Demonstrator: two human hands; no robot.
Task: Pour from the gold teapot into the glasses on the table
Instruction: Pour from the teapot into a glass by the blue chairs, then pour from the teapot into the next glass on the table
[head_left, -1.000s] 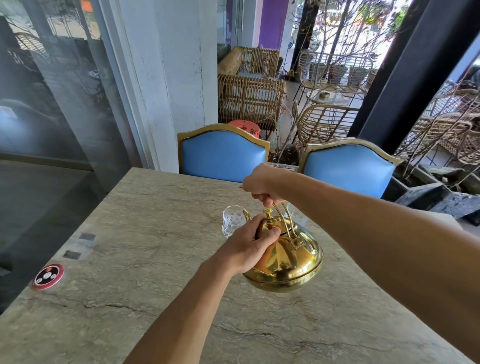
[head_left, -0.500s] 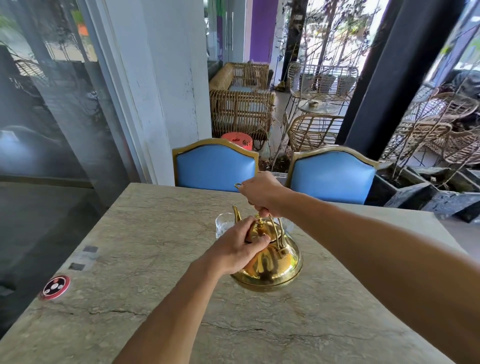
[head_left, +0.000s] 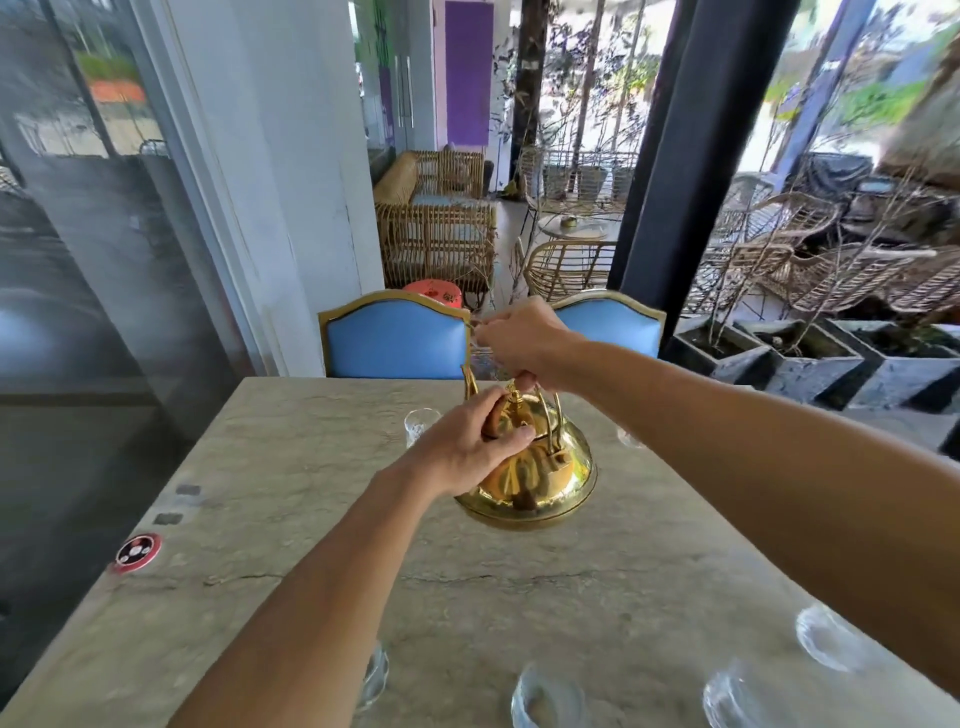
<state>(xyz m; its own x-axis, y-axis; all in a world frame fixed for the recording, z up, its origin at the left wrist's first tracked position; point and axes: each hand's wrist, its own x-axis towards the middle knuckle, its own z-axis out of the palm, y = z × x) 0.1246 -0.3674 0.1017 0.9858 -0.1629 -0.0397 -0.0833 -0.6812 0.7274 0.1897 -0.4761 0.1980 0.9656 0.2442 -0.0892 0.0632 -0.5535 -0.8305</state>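
Note:
The gold teapot (head_left: 535, 473) hangs just above the marble table (head_left: 260, 519), near its middle. My right hand (head_left: 524, 340) is closed around the top of its wire handle. My left hand (head_left: 467, 444) presses on the lid and left shoulder of the pot, thumb near the knob. Its spout points away from me, rising beside a clear glass (head_left: 420, 423) at the far left. Another glass (head_left: 628, 439) shows partly behind my right forearm. Near me stand several more glasses, among them one (head_left: 545, 696) at the front, one (head_left: 826, 636) to the right and one (head_left: 375, 675) half hidden by my left arm.
Two blue chairs with gold frames (head_left: 395, 338) stand at the table's far edge. A round red and black sticker (head_left: 137, 552) lies near the left edge. A glass wall is on the left; rattan furniture and stone planters (head_left: 810, 358) fill the terrace beyond.
The view has tilted down, bringing the near glasses into sight. The teapot has levelled out and moved away from the far left glass, both hands still on it.

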